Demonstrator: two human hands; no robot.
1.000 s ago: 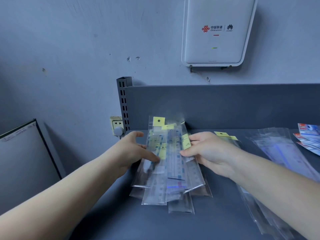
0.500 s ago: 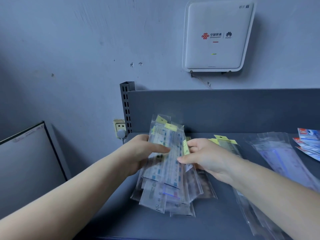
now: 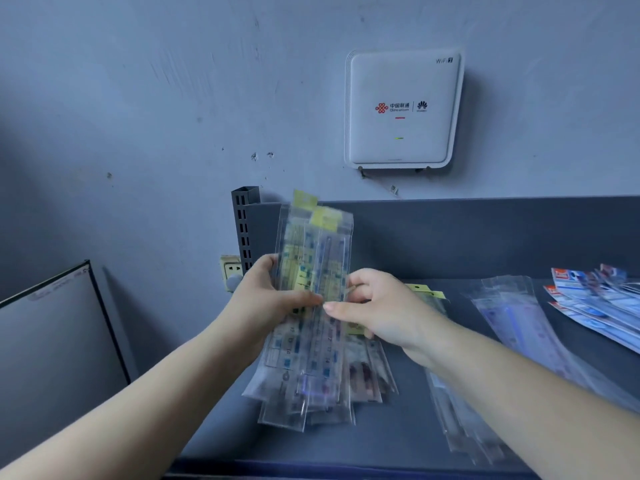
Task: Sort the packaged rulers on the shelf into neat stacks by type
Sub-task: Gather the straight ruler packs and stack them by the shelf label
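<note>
Bundle: a fan of packaged rulers (image 3: 313, 306) stands nearly upright at the picture's centre, its lower ends over the shelf (image 3: 433, 244).
Left hand (image 3: 266, 299): clasps the bundle's 9 o'clock edge, thumb across the front.
Right hand (image 3: 377, 313): at the bundle's 3 o'clock edge, thumb and forefinger pinching the sleeves.
Loose rulers (image 3: 367, 372): more clear sleeves lie flat on the shelf beneath and at 4 o'clock of the bundle.
Other piles: a clear stack (image 3: 512, 317) and red-and-blue packs (image 3: 595, 299) lie at 3 o'clock, well apart from the hands.
Handling: the packs look light and thin; the rulers likely give them stiffness, while the glossy film probably slides, so the fan could slip apart.
Where to hold: I judge the long edges near the middle best, squeezing from both sides; the yellow header tabs (image 3: 325, 216) look too flimsy to carry weight.
Change: half a second ago the bundle leaned lower over the shelf; it has since been raised and tipped upright, its tabs now reaching the top of the back panel.
</note>
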